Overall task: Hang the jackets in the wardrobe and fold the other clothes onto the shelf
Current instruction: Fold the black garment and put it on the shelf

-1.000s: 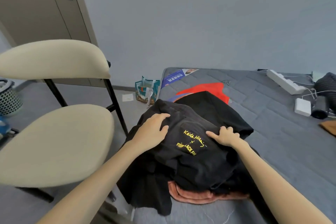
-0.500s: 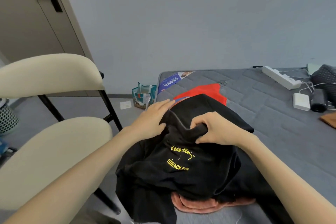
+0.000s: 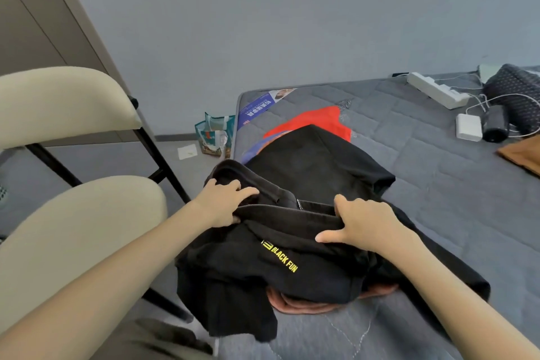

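Observation:
A black garment [image 3: 292, 272] with yellow "BLACK FUN" lettering tops a heap of clothes at the near left corner of the grey mattress [image 3: 438, 213]. My left hand [image 3: 225, 202] grips a folded edge of this garment at its far left. My right hand [image 3: 365, 222] grips the same band of fabric on the right, thumb under the fold. Another black piece [image 3: 315, 161] lies behind, over a red garment [image 3: 315, 123]. A pink-brown garment [image 3: 306, 301] sticks out under the heap.
A cream chair [image 3: 73, 228] stands close on the left, its seat beside the heap. A wardrobe door [image 3: 35, 23] is at the far left. A small bag [image 3: 216, 134] sits on the floor. A power strip [image 3: 435, 93], charger [image 3: 469, 127], dark objects and a brown cloth [image 3: 523, 155] lie at the right.
Both hands have spread apart along the black garment's edge and now grip it stretched between them. The fold covers the upper line of the yellow print. The view has tilted.

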Available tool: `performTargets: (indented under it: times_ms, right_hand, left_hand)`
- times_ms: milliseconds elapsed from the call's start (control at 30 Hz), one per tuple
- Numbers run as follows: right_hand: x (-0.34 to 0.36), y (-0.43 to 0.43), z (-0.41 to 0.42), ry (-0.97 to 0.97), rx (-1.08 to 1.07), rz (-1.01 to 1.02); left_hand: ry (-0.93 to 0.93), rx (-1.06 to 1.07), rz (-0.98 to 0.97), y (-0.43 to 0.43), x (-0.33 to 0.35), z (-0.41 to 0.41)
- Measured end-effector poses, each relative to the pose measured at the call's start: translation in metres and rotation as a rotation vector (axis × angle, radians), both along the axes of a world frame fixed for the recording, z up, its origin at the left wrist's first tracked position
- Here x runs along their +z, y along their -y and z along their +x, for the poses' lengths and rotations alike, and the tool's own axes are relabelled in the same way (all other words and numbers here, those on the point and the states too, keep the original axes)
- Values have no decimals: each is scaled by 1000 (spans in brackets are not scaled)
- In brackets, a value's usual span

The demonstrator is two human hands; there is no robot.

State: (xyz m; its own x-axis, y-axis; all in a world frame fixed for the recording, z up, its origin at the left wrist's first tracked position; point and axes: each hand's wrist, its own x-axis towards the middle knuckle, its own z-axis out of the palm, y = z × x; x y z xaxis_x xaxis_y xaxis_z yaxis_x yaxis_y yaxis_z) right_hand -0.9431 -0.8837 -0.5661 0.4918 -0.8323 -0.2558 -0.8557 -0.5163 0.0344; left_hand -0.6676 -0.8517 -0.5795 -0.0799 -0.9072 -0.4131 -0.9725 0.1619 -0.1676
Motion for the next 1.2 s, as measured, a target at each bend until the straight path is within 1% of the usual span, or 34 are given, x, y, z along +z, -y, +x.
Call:
performTargets:
  times_ms: [67,133,200,233,267,333,400,433,533,633,700,767,833,900,967,1100,1200]
  right_hand:
    - [-6,6,1,-22,-84,-67]
    - [-13,11,2,-70,-124,-81]
    - [-19,14,7,-110,-77,-126]
    - [-22,16,12,-86,-34,-132]
    - [-24,19,18,-32,3,-101]
    - [-28,26,31,92,23,39]
    - [-32,33,39,157,-16,203]
    - [-35,34,40,165,-36,252]
    - [-42,38,37,186,-99,261]
    - [-46,38,35,157,-128,304]
    - [-48,35,34,182,-108,266]
    - [-47,32,33,252,-100,211]
    - [-44,28,30,306,-93,164]
    - [-38,25,27,345,-77,130]
    - [-28,23,28,378,-49,114]
    - [1,24,43,384,71,71]
    - [29,23,66,353,206,26]
  left_hand:
    - [-12,44,-38,3,1,6]
    - [-35,53,-53,8,2,10]
    - [-40,13,-43,14,1,7]
    - [-33,-15,-36,18,0,3]
    - [-22,-42,-27,23,-1,-1]
    - [-15,-76,-4,34,-3,-7]
    - [-36,-92,4,45,-3,-10]
    - [-52,-96,0,50,-2,-10]
    - [-95,-86,25,62,-3,-10]
    - [-118,-92,79,73,-6,-17]
    - [-116,-135,58,76,-10,-23]
    - [-85,-176,41,78,-13,-25]
    - [-66,-191,64,78,-10,-19]
    - [-93,-136,99,74,-3,-7]
    - [-48,-103,92,64,7,10]
    - [82,-52,-15,30,20,55]
    - [86,60,-133,-6,31,86]
